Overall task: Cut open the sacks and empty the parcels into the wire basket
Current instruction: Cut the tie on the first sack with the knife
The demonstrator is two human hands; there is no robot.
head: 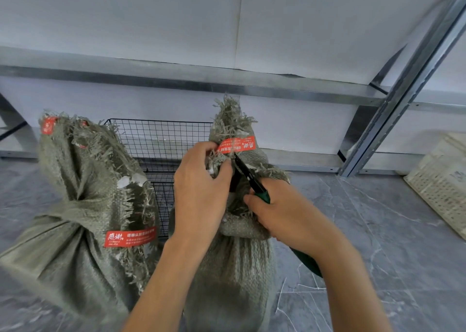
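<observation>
Sacks of grey woven fabric on the floor: tied sack (83,205) at left, near sack (232,268) at centre, wire basket (161,142) just behind, between them. Left hand (201,183) closed, pinching gathered neck below red tape (237,145). Right hand (280,210) gripping green-handled scissors (249,178), blades at tape. Cutting step underway; next, likely snipping through the binding, then tipping parcels out.

A storeroom or parcel depot, by the look of it. Bare steel racking (393,100) runs along the white wall (126,16) from nine o'clock to three, empty shelves overhead. Grey stone floor tiles (378,231) underfoot. Two taped woven sacks (75,205) stand before a black wire basket (161,140), with a pale plastic crate (443,180) at three o'clock.
</observation>
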